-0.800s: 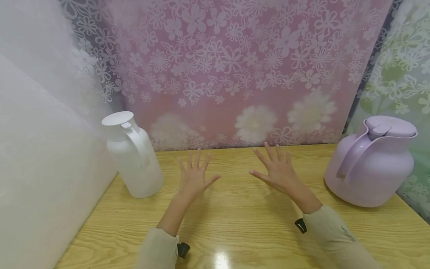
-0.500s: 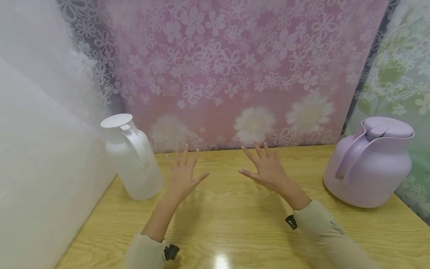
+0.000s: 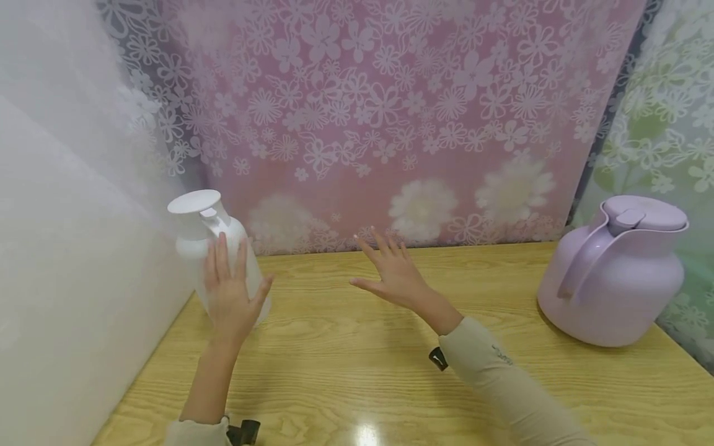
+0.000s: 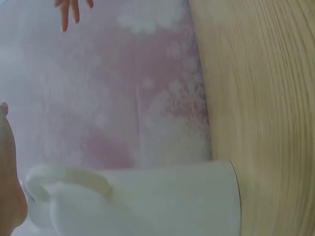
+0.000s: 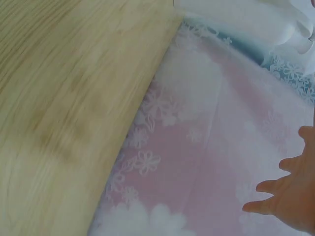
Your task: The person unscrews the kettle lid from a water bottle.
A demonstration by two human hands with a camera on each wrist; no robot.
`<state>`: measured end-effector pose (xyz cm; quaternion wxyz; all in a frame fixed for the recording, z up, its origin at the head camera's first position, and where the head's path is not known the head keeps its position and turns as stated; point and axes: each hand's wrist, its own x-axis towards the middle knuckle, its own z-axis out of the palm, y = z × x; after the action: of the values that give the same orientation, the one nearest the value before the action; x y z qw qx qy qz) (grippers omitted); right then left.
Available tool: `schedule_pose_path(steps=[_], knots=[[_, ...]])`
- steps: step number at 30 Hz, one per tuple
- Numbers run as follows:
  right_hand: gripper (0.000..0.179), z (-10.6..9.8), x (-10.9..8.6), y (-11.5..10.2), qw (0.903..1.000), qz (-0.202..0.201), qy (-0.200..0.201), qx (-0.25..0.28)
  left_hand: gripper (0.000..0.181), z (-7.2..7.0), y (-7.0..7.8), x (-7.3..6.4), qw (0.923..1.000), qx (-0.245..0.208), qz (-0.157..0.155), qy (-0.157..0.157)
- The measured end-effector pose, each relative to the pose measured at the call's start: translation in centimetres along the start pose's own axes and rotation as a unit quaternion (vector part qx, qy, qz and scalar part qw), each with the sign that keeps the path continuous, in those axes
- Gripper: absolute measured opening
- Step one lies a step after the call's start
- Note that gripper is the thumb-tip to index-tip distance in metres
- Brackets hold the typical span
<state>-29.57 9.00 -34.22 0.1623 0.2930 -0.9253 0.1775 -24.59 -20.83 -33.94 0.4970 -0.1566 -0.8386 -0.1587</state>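
Note:
A white jug (image 3: 192, 238) with a lid and a side handle stands upright at the left of the table. My left hand (image 3: 230, 303), fingers straight, is in front of the jug in the head view and hides much of its body and handle. The left wrist view shows the jug's handle (image 4: 69, 179) apart from the hand, with nothing gripped. My right hand (image 3: 398, 279) hovers over the middle of the table with its fingers spread, holding nothing. On the right side stands a lilac jug (image 3: 630, 279) with a lid and handle, away from both hands.
The wood-grain table (image 3: 346, 365) ends at a pink flowered sheet (image 3: 357, 155) at the back. A white wall (image 3: 67, 248) closes off the left side. A green flowered sheet (image 3: 664, 136) hangs at the right, behind the lilac jug.
Both hands have moved left. The left hand has gone from beside the white jug to in front of it, and the right hand has shifted towards the table's middle. Both jugs stay put.

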Motion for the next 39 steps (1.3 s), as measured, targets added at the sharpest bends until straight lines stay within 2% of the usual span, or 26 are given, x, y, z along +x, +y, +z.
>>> schedule_pose_path(steps=[3,6,9,12,16,19,23,27,31,34,39], knots=[[0.083,1.2,1.3,-0.8,0.9995,-0.008,0.004,0.029,0.072,-0.2,-1.9,-0.7,0.9984,-0.015,-0.024,0.048],[0.084,2.6,2.7,-1.8,0.9979,-0.013,0.009,0.063,0.072,-0.2,-3.8,-1.3,0.9962,-0.019,-0.046,0.072],[0.085,4.2,4.0,-3.0,0.9951,-0.013,0.009,0.097,0.075,-0.1,-5.6,-1.9,0.9937,-0.017,-0.072,0.084],[0.085,6.0,5.3,-4.2,0.9919,-0.016,0.001,0.126,0.078,0.0,-7.1,-2.3,0.9909,-0.025,-0.102,0.084],[0.086,8.6,6.7,-6.1,0.9859,-0.017,-0.041,0.161,0.082,0.0,-8.4,-2.6,0.9871,-0.037,-0.131,0.083],[0.086,10.3,7.4,-7.6,0.9792,-0.011,-0.074,0.188,0.084,0.1,-9.0,-3.0,0.9837,-0.054,-0.151,0.082],[0.086,11.6,8.3,-9.2,0.9703,0.001,-0.092,0.224,0.086,0.9,-9.3,-3.4,0.9775,-0.091,-0.175,0.076],[0.084,12.3,9.1,-10.7,0.9615,0.005,-0.091,0.259,0.088,1.8,-9.6,-3.8,0.971,-0.116,-0.196,0.073],[0.08,12.7,10.0,-11.7,0.9544,-0.029,-0.062,0.291,0.089,2.4,-9.8,-4.0,0.9642,-0.141,-0.213,0.072],[0.079,12.8,10.7,-12.2,0.9456,-0.054,-0.046,0.318,0.091,2.6,-10.0,-4.0,0.9573,-0.166,-0.225,0.071],[0.082,12.8,11.3,-12.8,0.9395,-0.028,-0.059,0.336,0.095,2.7,-10.3,-3.9,0.9411,-0.209,-0.26,0.056]])
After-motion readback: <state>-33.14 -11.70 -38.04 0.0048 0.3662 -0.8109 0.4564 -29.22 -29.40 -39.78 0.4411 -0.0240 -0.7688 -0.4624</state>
